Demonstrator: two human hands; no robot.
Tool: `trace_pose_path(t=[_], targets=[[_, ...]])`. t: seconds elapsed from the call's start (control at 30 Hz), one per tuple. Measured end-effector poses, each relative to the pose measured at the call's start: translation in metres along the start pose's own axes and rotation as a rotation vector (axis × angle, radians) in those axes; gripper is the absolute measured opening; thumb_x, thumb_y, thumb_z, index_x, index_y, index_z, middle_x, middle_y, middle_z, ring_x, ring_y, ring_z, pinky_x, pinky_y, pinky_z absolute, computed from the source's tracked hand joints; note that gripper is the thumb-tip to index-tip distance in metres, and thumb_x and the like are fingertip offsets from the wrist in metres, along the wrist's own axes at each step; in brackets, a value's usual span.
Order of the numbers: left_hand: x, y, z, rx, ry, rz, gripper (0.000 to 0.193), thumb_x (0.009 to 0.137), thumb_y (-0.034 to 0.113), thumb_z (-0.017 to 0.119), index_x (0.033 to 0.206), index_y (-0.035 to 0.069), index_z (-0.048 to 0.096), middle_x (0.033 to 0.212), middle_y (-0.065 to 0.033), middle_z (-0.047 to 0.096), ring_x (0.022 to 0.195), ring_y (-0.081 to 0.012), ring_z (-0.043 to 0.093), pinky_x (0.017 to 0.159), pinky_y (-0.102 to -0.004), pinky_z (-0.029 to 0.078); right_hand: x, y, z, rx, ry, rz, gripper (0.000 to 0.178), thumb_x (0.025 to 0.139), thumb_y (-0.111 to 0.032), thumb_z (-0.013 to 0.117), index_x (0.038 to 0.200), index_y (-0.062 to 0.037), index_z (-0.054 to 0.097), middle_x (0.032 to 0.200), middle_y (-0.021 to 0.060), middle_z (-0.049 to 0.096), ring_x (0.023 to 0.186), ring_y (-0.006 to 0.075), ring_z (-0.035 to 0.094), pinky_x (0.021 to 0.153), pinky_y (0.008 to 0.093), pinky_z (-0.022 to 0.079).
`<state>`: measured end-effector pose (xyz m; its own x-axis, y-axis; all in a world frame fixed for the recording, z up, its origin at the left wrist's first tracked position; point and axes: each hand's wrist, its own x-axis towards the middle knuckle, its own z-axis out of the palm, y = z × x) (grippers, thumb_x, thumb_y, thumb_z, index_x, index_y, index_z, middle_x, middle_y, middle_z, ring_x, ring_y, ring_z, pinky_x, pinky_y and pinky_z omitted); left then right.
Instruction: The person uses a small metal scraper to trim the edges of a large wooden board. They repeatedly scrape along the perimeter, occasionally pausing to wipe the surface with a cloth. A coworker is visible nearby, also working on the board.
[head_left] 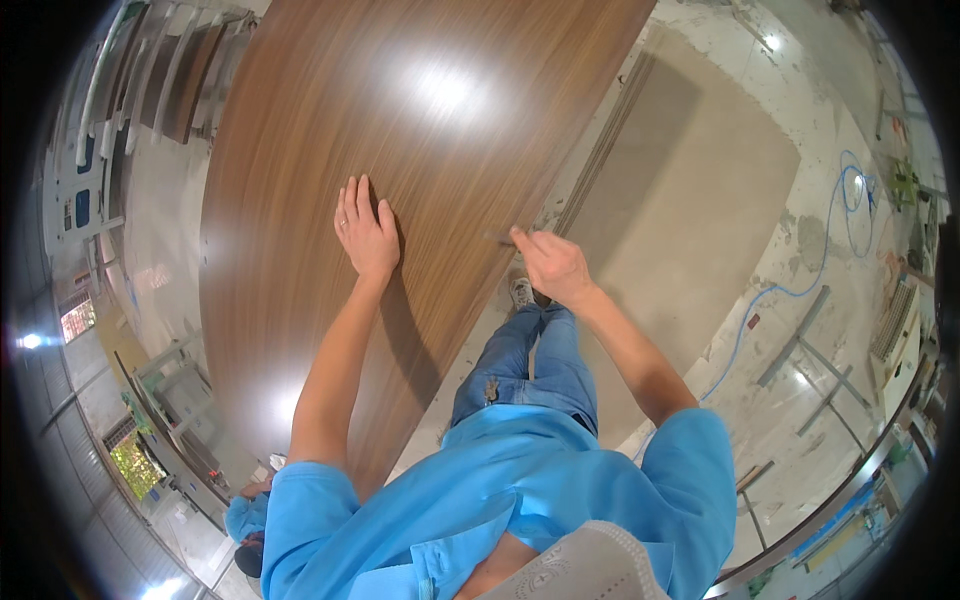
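While left hand [367, 232] lies palm down, fingers slightly spread, on wood-grain panel [430, 180], right hand [555, 265] curls closed around slim blurred tool [498, 238] at panel's right edge. Panel: large, brown, glossy; spans seven to one o'clock. Left hand: ten o'clock. Right hand: two o'clock. Beige sheet [700, 190]: farther out, two o'clock. Blue hose [775, 288]: three o'clock, partly coiled.

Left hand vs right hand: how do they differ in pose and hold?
Pose: the left hand lies palm down, outstretched, on the wood-grain panel; the right hand is curled closed by the panel's right edge.
Hold: the left hand grips nothing; the right hand grips a thin object, too blurred to identify.
Shared: both are bare, ungloved, with the forearms uncovered.
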<state>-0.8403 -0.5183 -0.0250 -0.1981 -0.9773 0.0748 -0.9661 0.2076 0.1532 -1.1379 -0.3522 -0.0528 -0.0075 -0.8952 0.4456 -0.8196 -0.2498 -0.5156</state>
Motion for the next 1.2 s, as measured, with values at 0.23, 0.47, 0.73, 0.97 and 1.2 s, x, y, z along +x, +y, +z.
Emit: trace_pose_path(t=[0.23, 0.47, 0.73, 0.97, 1.2], targets=[[-0.002, 0.001, -0.006, -0.027, 0.008, 0.001, 0.058, 0.111, 0.035, 0.047, 0.164, 0.015, 0.043, 0.171, -0.0102, 0.04, 0.16, -0.0319, 0.03, 0.131, -0.0522, 0.021, 0.124, 0.195, -0.047, 0.064, 0.46, 0.453, 0.022, 0.105, -0.022, 0.069, 0.108, -0.0016, 0.077, 0.087, 0.0157, 0.072, 0.077, 0.0293, 0.073, 0.071, 0.0378, 0.054], [-0.001, -0.001, -0.008, -0.027, 0.019, 0.013, 0.057, 0.11, 0.035, 0.048, 0.163, 0.014, 0.044, 0.17, -0.0104, 0.04, 0.159, -0.033, 0.032, 0.13, -0.0517, 0.023, 0.207, 0.307, -0.039, 0.421, 0.65, 0.639, 0.028, 0.102, -0.02, 0.073, 0.124, -0.0028, 0.078, 0.094, 0.009, 0.079, 0.079, 0.0161, 0.075, 0.073, 0.0325, 0.057], [0.0, 0.002, -0.009, -0.044, 0.073, 0.044, 0.056, 0.11, 0.035, 0.05, 0.161, 0.012, 0.048, 0.167, -0.0129, 0.045, 0.158, -0.0342, 0.035, 0.129, -0.0522, 0.025, 0.165, 0.271, -0.024, 0.472, 0.528, 0.506, 0.025, 0.104, -0.016, 0.073, 0.124, -0.005, 0.079, 0.095, 0.0026, 0.076, 0.077, 0.01, 0.069, 0.072, 0.0271, 0.056], [0.007, 0.0, 0.003, -0.057, 0.137, 0.063, 0.057, 0.108, 0.038, 0.052, 0.158, 0.01, 0.051, 0.166, -0.0141, 0.047, 0.156, -0.0345, 0.038, 0.129, -0.0508, 0.026, 0.077, 0.137, 0.0, 0.399, 0.418, 0.476, 0.02, 0.101, -0.016, 0.074, 0.117, -0.0039, 0.077, 0.091, 0.0066, 0.071, 0.075, 0.0152, 0.067, 0.072, 0.033, 0.055], [-0.025, -0.006, 0.008, -0.258, 0.184, 0.15, 0.055, 0.107, 0.037, 0.055, 0.153, 0.006, 0.056, 0.162, -0.0158, 0.052, 0.155, -0.0371, 0.041, 0.13, -0.0509, 0.027, -0.024, -0.034, 0.033, 0.207, 0.288, 0.389, 0.023, 0.099, -0.01, 0.072, 0.122, -0.0084, 0.076, 0.089, 0.0108, 0.068, 0.076, 0.0259, 0.066, 0.07, 0.0345, 0.055]])
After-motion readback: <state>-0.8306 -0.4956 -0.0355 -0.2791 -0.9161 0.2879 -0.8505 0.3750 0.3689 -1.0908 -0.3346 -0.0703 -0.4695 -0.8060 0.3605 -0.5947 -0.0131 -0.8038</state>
